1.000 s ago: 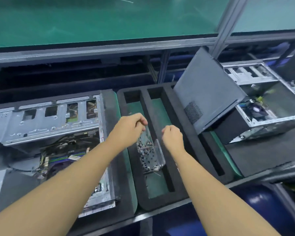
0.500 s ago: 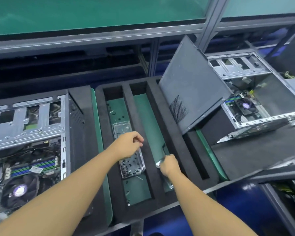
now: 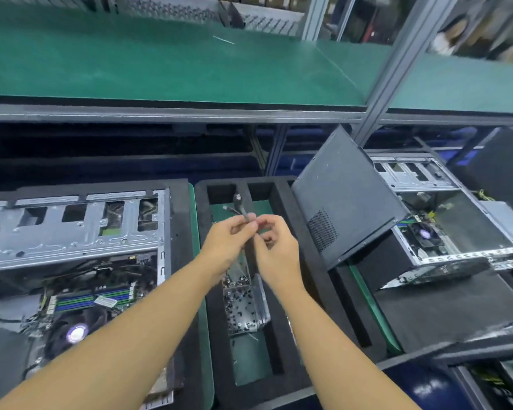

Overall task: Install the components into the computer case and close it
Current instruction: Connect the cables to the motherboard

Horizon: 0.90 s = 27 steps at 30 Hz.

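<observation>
At the table's left edge the open computer case (image 3: 71, 232) lies on its side, board and fan exposed; it looks heavy, stiff and sharp-edged, best taken by its frame rails, never by the parts inside; just right of it a black foam tray (image 3: 202, 208) reaches the front edge, holding a clear box of screws (image 3: 245, 309); above it the left hand (image 3: 227, 244) and right hand (image 3: 280, 257) meet, fingers curled, both pinching a slim grey metal piece (image 3: 241, 207) that stands up between them; what it is I cannot tell; probably light and slippery; further right a dark side panel (image 3: 344, 199) leans by a second open case (image 3: 456, 229)
</observation>
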Each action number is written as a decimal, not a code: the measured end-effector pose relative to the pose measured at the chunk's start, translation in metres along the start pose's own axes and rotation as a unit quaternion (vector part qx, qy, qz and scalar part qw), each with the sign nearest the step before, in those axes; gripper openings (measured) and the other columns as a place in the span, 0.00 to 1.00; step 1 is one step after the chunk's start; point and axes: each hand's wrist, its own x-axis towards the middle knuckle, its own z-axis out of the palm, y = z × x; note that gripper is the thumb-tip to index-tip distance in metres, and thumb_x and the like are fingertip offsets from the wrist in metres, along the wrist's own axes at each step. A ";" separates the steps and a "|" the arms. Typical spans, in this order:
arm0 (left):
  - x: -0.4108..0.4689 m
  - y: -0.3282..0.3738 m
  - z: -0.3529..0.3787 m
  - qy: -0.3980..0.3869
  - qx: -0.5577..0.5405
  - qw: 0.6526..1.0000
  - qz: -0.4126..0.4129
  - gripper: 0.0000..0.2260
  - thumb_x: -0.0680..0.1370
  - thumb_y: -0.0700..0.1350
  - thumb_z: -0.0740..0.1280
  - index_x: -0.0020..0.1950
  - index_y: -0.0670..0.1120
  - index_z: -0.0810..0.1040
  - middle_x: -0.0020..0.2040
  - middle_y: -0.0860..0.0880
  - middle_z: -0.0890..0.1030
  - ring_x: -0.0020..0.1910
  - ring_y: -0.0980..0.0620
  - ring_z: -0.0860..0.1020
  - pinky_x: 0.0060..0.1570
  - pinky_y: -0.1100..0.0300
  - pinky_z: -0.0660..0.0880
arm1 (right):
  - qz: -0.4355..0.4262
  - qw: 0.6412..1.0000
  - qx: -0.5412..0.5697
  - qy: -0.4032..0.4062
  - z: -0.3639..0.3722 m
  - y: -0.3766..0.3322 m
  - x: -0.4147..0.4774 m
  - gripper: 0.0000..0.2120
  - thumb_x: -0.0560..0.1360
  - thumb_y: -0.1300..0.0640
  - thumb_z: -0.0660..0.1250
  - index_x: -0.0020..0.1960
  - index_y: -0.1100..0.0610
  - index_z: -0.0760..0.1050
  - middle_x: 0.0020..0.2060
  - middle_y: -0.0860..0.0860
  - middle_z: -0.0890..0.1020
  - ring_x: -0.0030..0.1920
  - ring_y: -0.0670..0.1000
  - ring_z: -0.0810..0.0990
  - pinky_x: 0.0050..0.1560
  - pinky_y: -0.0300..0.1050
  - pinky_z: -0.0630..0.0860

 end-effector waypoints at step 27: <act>-0.099 0.019 -0.304 -0.223 -0.093 0.968 -0.072 0.19 0.72 0.50 0.76 0.60 0.44 0.82 0.60 0.44 0.82 0.48 0.48 0.82 0.45 0.58 0.80 | 0.239 0.948 0.188 0.093 0.205 -0.087 -0.070 0.14 0.86 0.63 0.53 0.65 0.49 0.71 0.50 0.50 0.77 0.37 0.45 0.72 0.37 0.38 0.72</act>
